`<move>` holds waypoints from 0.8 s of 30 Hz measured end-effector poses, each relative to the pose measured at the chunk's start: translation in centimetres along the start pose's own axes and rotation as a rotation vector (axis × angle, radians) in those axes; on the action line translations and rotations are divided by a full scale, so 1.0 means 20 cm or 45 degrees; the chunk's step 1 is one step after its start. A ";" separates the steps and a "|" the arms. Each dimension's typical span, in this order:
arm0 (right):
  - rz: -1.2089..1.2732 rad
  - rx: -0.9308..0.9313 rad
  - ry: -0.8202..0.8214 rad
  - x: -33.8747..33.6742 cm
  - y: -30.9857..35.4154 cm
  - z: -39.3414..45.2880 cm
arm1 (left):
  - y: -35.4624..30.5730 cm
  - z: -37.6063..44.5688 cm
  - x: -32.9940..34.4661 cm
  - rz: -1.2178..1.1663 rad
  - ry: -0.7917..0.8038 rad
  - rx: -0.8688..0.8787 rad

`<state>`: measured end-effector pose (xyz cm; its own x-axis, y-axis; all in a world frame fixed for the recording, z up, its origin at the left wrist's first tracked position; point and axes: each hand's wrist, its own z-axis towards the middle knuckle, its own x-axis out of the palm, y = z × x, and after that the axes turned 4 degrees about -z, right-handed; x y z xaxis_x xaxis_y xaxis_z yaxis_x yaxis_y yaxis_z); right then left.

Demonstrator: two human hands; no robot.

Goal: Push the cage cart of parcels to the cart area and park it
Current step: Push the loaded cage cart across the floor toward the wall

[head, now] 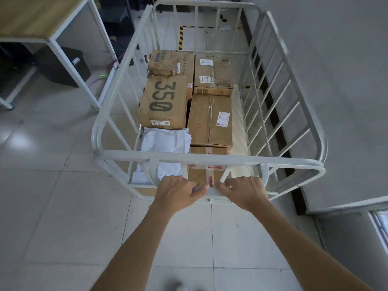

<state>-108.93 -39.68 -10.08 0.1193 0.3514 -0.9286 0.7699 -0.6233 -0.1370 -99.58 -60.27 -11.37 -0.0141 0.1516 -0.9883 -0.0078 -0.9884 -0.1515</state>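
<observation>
The white metal cage cart (117, 85) stands straight in front of me on a tiled floor. Inside lie several brown cardboard parcels, among them one printed 350 (163, 101), a taped box with a white label (210, 120), and a white poly bag (165, 139). My left hand (178, 191) and my right hand (243, 192) both grip the cart's handle bar (211, 192) at its near end, side by side, thumbs pointing toward each other. Yellow-and-black floor tape (181, 37) marks an area beyond the cart's far end.
A white-framed table with a wooden top (42, 17) stands at the left, with a dark bin (63, 66) under it. A grey wall with a dark skirting (270, 97) runs close along the cart's right side. A window frame (373, 223) is at the lower right.
</observation>
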 end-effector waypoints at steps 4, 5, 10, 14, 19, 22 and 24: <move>0.073 0.099 -0.013 -0.04 -0.07 0.17 | 0.09 0.17 -0.01 -0.018 0.005 0.002; 0.130 0.169 0.003 -0.05 -0.09 0.22 | 0.11 0.22 -0.01 -0.021 0.009 0.007; 0.195 0.304 -0.015 -0.12 -0.17 0.43 | 0.23 0.43 -0.02 -0.017 0.016 0.016; 0.112 0.205 -0.011 -0.22 -0.24 0.57 | 0.32 0.60 -0.03 -0.010 0.008 0.051; 0.051 0.199 0.010 -0.27 -0.33 0.77 | 0.43 0.81 -0.04 -0.015 0.004 0.064; 0.079 0.236 0.019 -0.32 -0.37 0.88 | 0.49 0.93 -0.04 0.000 0.011 0.066; 0.086 0.233 0.021 -0.34 -0.41 0.96 | 0.53 1.00 -0.04 -0.010 0.002 0.057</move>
<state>-127.99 -50.35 -9.27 0.1783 0.3150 -0.9322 0.6331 -0.7619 -0.1364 -119.72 -70.69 -11.87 -0.0122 0.1591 -0.9872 -0.0525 -0.9860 -0.1583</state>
